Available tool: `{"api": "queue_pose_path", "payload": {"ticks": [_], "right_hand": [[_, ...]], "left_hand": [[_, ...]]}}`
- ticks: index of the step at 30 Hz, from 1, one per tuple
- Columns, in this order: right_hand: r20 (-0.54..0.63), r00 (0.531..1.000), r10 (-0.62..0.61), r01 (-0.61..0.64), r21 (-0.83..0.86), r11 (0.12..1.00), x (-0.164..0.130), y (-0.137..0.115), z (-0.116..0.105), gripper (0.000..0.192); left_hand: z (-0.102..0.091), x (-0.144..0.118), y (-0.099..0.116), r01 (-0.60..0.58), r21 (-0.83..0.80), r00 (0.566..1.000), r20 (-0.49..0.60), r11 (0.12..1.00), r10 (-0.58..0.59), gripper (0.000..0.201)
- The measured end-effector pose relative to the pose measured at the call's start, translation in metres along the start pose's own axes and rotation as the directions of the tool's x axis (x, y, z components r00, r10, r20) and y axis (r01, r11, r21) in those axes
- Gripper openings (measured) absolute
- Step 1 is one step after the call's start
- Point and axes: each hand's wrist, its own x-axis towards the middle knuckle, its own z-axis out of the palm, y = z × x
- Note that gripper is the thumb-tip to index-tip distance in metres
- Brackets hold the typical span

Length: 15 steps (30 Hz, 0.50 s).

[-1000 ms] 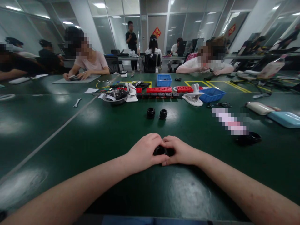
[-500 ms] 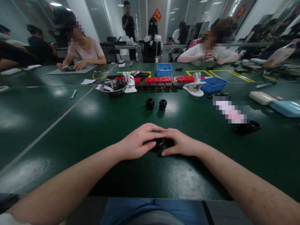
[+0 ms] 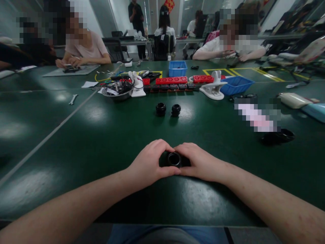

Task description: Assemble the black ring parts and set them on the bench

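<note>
A small black ring-shaped fitting stands on the dark green table, its round opening facing up. My left hand curls around its left side and my right hand around its right side; both grip it, fingertips and thumbs meeting around it. Two more black fittings stand side by side farther out on the table, apart from my hands.
Past them lie a row of red and black power strips, a metal bowl of cables, a white clamp, two blue bins and a wrench. A black ring lies right. Other people sit across the table.
My hands have closed in around the black fitting, thumbs now meeting in front of it. The camera has tilted slightly, so the far objects sit higher in view.
</note>
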Motion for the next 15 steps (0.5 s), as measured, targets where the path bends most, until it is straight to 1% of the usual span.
{"api": "queue_pose_path", "payload": {"ticks": [3,6,7,9,11,13,15], "right_hand": [[-0.004,1.000,0.000,0.000,-0.001,1.000,-0.001,0.000,0.001,0.027],[0.002,1.000,0.009,-0.009,0.003,1.000,-0.002,0.000,0.001,0.032],[0.005,1.000,0.010,-0.010,0.006,1.000,-0.002,0.000,0.000,0.034],[0.005,1.000,0.007,-0.007,0.006,1.000,-0.003,0.001,-0.001,0.033],[0.008,1.000,0.003,-0.003,-0.002,1.000,-0.002,0.002,-0.002,0.030],[0.021,1.000,-0.002,0.002,-0.008,1.000,-0.002,0.002,-0.003,0.029],[0.037,0.999,-0.002,0.003,-0.006,1.000,-0.002,0.002,-0.005,0.030]], "left_hand": [[0.009,-0.001,-0.006,-0.059,-0.055,0.996,-0.066,0.997,0.056,0.042],[0.008,-0.002,-0.012,-0.200,-0.116,0.978,-0.091,0.973,0.190,0.057],[0.005,-0.002,-0.013,-0.257,-0.134,0.965,-0.080,0.957,0.248,0.057],[0.000,-0.002,-0.014,-0.361,-0.175,0.932,-0.034,0.916,0.360,0.048],[-0.004,-0.003,-0.013,-0.419,-0.211,0.901,0.026,0.883,0.433,0.039],[-0.005,-0.003,-0.012,-0.431,-0.221,0.890,0.057,0.875,0.453,0.036],[-0.004,-0.002,-0.011,-0.429,-0.204,0.893,0.054,0.880,0.447,0.035]]}}
